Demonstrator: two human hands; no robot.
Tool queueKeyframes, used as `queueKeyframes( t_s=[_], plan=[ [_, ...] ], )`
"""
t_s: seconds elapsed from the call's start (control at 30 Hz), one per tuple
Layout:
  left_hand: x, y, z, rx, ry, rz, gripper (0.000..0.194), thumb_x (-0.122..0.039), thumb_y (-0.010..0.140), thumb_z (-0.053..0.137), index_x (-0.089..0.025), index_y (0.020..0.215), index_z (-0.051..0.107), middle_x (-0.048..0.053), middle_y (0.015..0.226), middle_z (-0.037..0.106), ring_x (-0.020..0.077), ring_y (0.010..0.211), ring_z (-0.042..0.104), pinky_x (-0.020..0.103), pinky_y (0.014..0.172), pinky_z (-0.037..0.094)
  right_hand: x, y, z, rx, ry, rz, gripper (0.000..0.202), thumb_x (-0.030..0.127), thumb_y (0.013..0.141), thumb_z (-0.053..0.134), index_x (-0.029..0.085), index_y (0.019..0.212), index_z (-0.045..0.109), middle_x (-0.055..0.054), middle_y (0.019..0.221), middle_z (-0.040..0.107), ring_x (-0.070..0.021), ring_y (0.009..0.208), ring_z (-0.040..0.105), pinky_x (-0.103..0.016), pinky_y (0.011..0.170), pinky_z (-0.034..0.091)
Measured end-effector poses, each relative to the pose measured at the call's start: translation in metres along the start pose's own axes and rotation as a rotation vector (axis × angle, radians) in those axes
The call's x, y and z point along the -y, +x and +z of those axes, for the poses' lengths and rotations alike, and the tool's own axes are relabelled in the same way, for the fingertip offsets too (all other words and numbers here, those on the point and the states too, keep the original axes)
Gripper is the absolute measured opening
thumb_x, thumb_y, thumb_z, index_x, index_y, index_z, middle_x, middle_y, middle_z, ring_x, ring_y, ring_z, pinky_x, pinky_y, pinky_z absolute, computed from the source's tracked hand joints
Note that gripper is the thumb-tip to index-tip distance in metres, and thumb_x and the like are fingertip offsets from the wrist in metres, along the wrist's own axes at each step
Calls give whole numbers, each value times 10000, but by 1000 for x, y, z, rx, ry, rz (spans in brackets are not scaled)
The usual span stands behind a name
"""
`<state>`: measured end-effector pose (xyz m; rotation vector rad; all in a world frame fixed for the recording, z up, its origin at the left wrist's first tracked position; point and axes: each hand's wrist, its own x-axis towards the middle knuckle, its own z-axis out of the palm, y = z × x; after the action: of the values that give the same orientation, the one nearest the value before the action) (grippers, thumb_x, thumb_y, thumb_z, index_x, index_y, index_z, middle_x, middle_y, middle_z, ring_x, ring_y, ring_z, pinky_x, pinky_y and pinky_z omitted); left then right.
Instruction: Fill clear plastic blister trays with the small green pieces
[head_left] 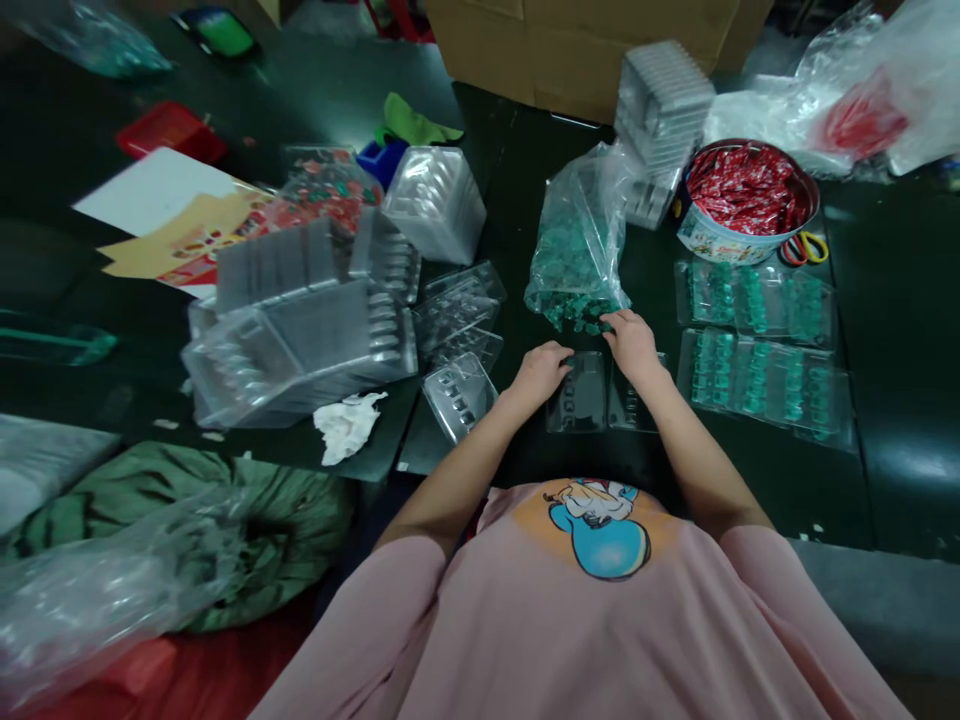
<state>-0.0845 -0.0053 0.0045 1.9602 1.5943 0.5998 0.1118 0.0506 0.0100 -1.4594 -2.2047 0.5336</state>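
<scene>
My left hand [541, 372] is at the upper left corner of a clear plastic blister tray [585, 395], fingers drawn together; whatever they hold is too small to tell. A second clear tray [628, 402] lies to its right, partly under my right forearm. My right hand [630, 342] touches the edge of a pile of small translucent green pieces [574, 308], with its fingertips pinched. These pieces spill from the mouth of a clear plastic bag [581, 225]. Further right, several trays filled with rows of green pieces [757, 375] lie flat.
Stacks of clear trays [300, 330] stand at the left, with loose trays [457, 395] beside them. A round tin [735, 240] of red-wrapped packets and scissors [804, 248] sit at the right. A cardboard box [592, 55] is behind. Crumpled white paper [347, 428] lies near the front edge.
</scene>
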Motion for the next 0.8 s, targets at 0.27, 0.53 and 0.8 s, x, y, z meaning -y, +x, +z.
queueKeyframes(
  t_s=[0.27,0.53,0.8],
  plan=[
    [2,-1,3,18,52,5,255,-112,758,664,-205,979,753,84,938,692,236,905,649,349,869,500,-17,14,13,66,-115,45,225,94,806,621,183,1003,684,-127,1033,642,-257,947,599,-376,828,487],
    [-32,3,-5,-232,-325,74,288,-227,836,635,-213,1114,708,76,1029,691,169,832,647,332,845,517,-9,-8,0,-26,664,125,234,262,756,690,208,975,626,-1,851,651,-152,802,618,-306,779,496],
    [-56,10,8,-169,-414,244,158,-254,829,674,-231,971,740,91,1108,681,211,1044,631,389,970,479,3,-45,-19,6,1145,282,391,487,689,767,208,947,676,5,834,680,-113,714,594,-249,650,485]
  ],
)
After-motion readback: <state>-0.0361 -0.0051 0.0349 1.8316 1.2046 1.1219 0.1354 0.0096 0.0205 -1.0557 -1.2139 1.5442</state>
